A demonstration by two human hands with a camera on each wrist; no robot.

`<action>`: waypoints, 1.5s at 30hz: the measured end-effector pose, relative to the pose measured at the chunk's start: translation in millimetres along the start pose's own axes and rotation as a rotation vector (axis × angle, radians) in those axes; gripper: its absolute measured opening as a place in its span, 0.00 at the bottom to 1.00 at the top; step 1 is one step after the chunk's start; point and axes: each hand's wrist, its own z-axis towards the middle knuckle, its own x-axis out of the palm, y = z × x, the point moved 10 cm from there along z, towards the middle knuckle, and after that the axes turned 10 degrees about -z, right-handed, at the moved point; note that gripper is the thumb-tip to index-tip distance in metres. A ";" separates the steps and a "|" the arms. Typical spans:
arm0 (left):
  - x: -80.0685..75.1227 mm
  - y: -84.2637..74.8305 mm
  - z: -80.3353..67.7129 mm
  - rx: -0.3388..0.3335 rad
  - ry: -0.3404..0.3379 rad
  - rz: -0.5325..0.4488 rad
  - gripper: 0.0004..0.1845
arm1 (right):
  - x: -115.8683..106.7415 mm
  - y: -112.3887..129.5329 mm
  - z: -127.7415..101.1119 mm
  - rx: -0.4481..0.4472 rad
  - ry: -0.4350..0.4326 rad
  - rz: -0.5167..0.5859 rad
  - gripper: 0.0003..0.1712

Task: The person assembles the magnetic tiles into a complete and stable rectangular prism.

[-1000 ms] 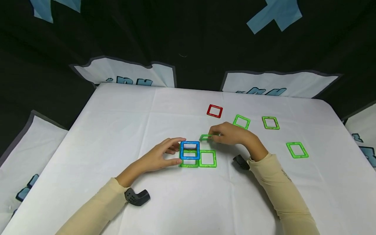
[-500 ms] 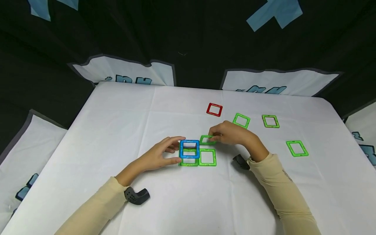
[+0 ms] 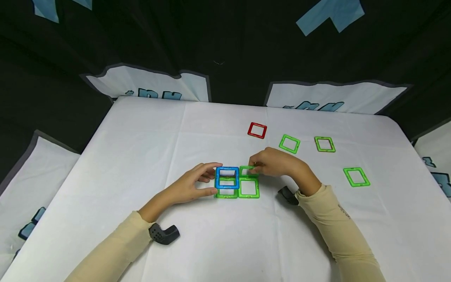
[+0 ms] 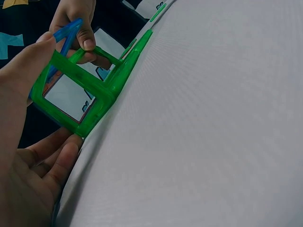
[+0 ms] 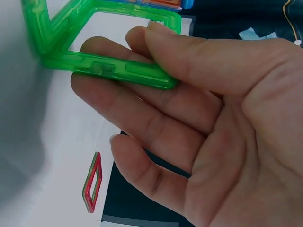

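Observation:
My left hand (image 3: 192, 186) holds a small box of see-through magnetic tiles at its left side, thumb at the front and fingers behind. A blue square tile (image 3: 227, 187) forms its top, with green frames below. To its right lies a flat green tile (image 3: 248, 196), joined to the box. With thumb and fingers, my right hand (image 3: 273, 161) pinches another green tile (image 5: 113, 68) that slopes up from that flat tile's far edge, beside the box. The two tiles meet along one edge in the right wrist view. Fingers partly cover the held tile in the head view.
Farther back on the white table (image 3: 218, 243) lie a red square tile (image 3: 255, 136) and a green one (image 3: 287, 150). Two more green tiles, one at the back right (image 3: 326, 150) and one at the right (image 3: 361, 185), lie flat. A dark curtain (image 3: 232, 47) hangs behind.
My right hand has brought the green tile toward me and down, so its edge now meets the flat tile's far edge. The left hand stays on the box; the head view tilts slightly.

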 end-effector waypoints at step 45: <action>0.0 -1.5 0.0 0.004 0.002 -0.002 0.35 | -9.7 -145.2 -23.2 0.611 -0.065 -0.102 0.43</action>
